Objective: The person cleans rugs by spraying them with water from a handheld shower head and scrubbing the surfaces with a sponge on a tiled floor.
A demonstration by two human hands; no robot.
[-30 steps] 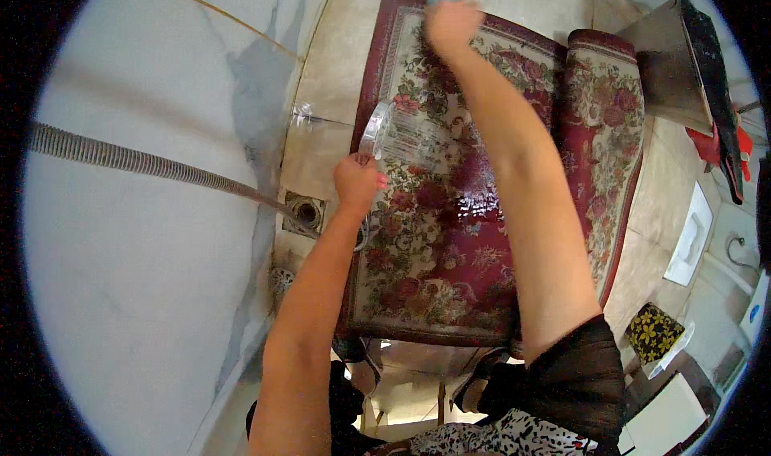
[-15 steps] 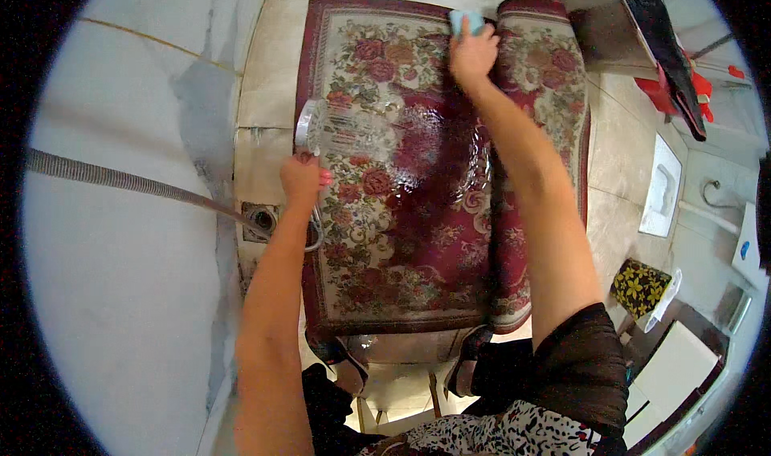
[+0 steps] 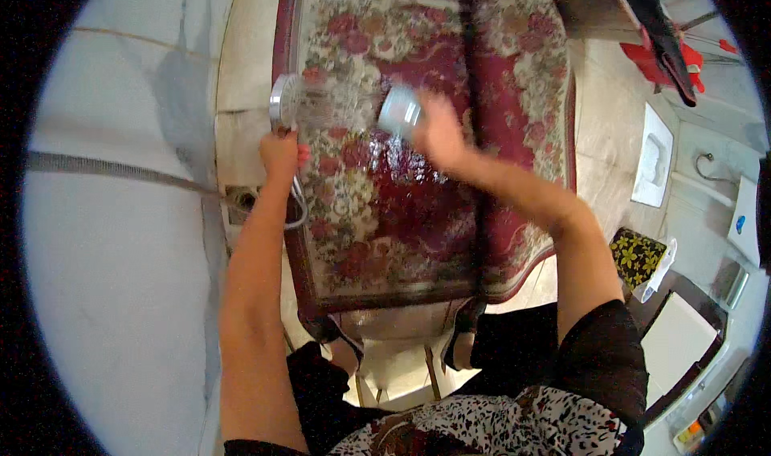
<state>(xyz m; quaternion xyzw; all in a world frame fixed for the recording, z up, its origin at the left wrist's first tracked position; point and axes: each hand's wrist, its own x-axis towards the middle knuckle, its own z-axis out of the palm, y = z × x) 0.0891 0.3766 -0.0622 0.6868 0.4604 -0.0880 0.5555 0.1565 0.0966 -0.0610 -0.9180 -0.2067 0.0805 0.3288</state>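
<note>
A red-and-cream floral carpet (image 3: 353,271) lies wet on the floor in front of me, its right side folded over into a thick flap (image 3: 522,71). At its left edge, my left hand (image 3: 279,157) is closed round the handle of a shower head (image 3: 283,101), which sprays water rightward over the carpet. The shower hose (image 3: 299,207) loops below that hand. Over the middle of the carpet, my right hand (image 3: 440,131) grips a light blue scrubber (image 3: 399,112). Motion blurs it, so I cannot tell whether it is a brush or a sponge.
A pale wall (image 3: 120,255) rises close on the left, with a grey corrugated pipe (image 3: 120,167) running to a floor drain (image 3: 239,201). On the right are a white squat toilet (image 3: 652,163) and a black bin with yellow flowers (image 3: 636,251). My feet stand at the carpet's near edge.
My right hand has swept the scrubber from the carpet's far edge by the fold toward me and left, into the spray. My left hand still holds the shower head; the whole view has shifted slightly.
</note>
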